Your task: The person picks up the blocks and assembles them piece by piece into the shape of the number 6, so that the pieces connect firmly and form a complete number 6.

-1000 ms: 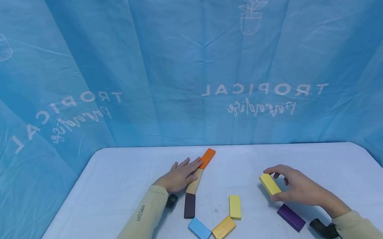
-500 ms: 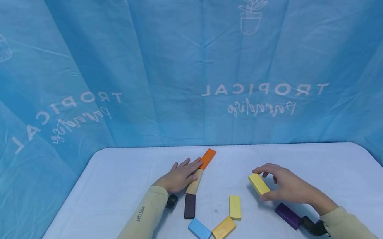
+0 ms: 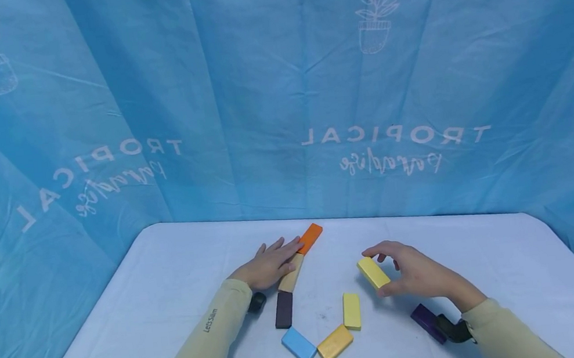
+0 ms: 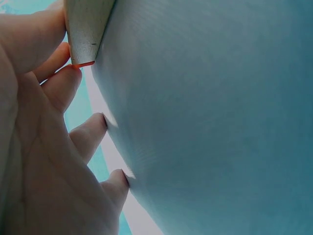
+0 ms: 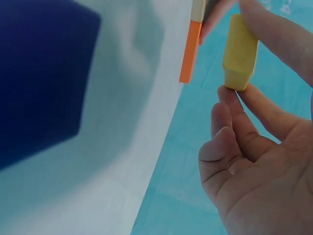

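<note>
My right hand (image 3: 417,270) holds a yellow wooden block (image 3: 373,273) above the table, pinched between thumb and fingertips at its two ends. In the right wrist view that block (image 5: 240,51) is seen end-on, with the other fingers curled beneath. My left hand (image 3: 266,264) lies with fingers spread beside a natural wood block (image 3: 291,273) and an orange block (image 3: 311,238). Its thumb touches the natural block (image 4: 88,29) in the left wrist view; fingertips reach the orange one. A dark brown block (image 3: 284,310) continues this line towards the front.
A blue block (image 3: 299,345), an amber block (image 3: 335,343) and a second yellow block (image 3: 351,311) curve on from the brown one. Near the right wrist lies a purple block (image 3: 428,323). A blue curtain (image 3: 270,116) hangs behind the white table (image 3: 194,241).
My right hand has carried the yellow block leftwards and slightly away from me, towards the row of blocks. The left hand has stayed in place.
</note>
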Demonstrator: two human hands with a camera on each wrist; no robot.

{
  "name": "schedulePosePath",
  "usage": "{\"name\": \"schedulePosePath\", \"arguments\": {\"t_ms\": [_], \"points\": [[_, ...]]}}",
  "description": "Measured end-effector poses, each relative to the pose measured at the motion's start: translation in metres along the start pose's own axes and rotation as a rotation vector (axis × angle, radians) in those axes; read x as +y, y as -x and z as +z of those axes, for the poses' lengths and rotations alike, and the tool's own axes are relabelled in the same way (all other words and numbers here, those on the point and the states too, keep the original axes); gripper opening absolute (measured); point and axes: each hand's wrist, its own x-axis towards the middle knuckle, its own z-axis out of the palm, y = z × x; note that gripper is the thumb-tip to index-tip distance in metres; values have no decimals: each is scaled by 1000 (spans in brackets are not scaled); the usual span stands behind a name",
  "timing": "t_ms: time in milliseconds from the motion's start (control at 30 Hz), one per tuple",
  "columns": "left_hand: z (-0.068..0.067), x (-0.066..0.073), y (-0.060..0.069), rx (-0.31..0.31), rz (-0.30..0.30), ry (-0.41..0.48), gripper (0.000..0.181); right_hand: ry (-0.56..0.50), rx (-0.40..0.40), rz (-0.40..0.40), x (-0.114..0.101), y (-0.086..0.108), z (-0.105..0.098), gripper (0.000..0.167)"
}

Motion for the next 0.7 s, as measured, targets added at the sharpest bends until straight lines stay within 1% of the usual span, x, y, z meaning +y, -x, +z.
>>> {"name": "schedulePosePath", "arguments": {"t_ms": [167, 433, 700], "points": [[0, -1, 0, -2, 6, -1, 58, 9, -20, -23, -3, -10, 2, 73], [0, -2, -1, -13, 17, -3, 58, -43, -47, -51, -5, -19, 7, 74], [0, -2, -2, -13, 15, -11, 57, -29, -61, -36, -9, -30, 13, 74]]}}
